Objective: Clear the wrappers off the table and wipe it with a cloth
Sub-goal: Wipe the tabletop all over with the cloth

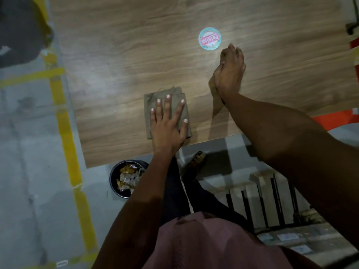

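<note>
While the left hand (167,121) lies flat on the folded brown cloth (167,115), fingers straight and spread, the cloth sits near the table's (120,55) front edge — pressed down, I'd say, so it drags across the wood rather than bunching. The right hand (229,72) stands on its edge further in, just short of a round teal-and-red disc (209,38) with printed lettering; its fingers look loosely curled at the tips, and nothing shows in its hold. Whether it is bracing on the tabletop or about to move that disc aside, I cannot tell.

Down on the floor, just below the table edge, a dark bin (116,181) holds crumpled wrappers (128,177) — gold and silvery foil — which suggests the clearing part is done and wiping is the step in hand. The disc lies in the path of the cloth, so it probably needs lifting or skirting around.
</note>
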Demonstrator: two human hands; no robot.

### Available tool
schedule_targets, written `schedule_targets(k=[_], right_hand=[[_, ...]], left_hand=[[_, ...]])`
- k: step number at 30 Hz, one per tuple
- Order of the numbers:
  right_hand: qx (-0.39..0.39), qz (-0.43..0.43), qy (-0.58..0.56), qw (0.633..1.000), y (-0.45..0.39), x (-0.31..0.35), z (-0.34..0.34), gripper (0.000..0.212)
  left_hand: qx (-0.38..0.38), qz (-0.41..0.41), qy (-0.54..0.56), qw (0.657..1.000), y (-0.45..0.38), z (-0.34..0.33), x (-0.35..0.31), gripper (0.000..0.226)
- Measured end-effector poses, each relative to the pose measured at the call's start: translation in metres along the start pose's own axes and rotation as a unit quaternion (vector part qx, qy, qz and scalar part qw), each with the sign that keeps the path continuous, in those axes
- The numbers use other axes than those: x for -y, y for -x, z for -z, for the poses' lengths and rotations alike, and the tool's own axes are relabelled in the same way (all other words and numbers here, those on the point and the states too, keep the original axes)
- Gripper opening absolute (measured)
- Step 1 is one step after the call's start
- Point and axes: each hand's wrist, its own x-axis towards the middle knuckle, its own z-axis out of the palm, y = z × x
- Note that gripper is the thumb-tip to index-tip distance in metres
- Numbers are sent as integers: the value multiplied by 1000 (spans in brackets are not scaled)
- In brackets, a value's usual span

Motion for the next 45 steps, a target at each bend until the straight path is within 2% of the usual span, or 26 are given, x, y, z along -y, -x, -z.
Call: schedule_targets(k=[4,9,13,18,22,26,31,37,42,45], right_hand=[[-10,-2,-2,1000,0,1,0,53],[-27,-2,-9,1000,1,1,0,52],[-13,0,0,1000,2,4,1,53],[2,-1,4,1000,4,3,4,53],[-12,-2,-5,1000,5,5,8,51],[-12,5,5,1000,5,6,10,51],[-19,9,-5,1000,6,3,6,52],[5,4,-1,1000,6,4,5,56],[-4,-35,-30,999,12,7,5,58],[15,-55,-72,996,38,35,9,51]], left_hand=[[2,63,9,998,0,-3,-28,66],[27,-3,16,1000,-2,-14,-78,66],[23,-33,8,999,5,-14,-56,66],[22,23,-2,1000,35,-11,-25,67],[21,76,-2,997,33,-14,-47,68],[14,44,16,999,25,-24,-70,67],[7,-4,-2,1000,29,-20,-34,68],[14,15,-20,1000,31,-1,23,69],[32,10,57,998,30,11,17,69],[-16,19,161,987,33,28,29,62]])
